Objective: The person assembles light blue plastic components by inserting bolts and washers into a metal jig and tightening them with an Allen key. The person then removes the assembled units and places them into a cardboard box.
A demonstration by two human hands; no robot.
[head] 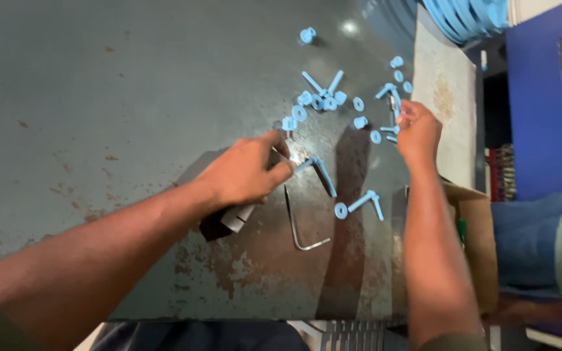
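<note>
An angled key (304, 227) lies on the table (99, 97), loose bolts (323, 97) behind it.

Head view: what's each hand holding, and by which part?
Left hand grips a dark cylindrical part around its upper end. Right hand pinches a small blue plastic piece at its fingertips; which part of it cannot be told.

The tabletop (99, 97) is dark painted metal, dull with a faint sheen, scuffed and flecked with rust. Scattered bolts and washers (323, 101) look like light blue plastic, smooth and matt. The hex key (297, 227) is bare grey metal, thin and slightly shiny. Under the left hand (245, 174), a dark block (226, 224) looks matt. The box (476, 227) at right is plain brown cardboard.
</note>
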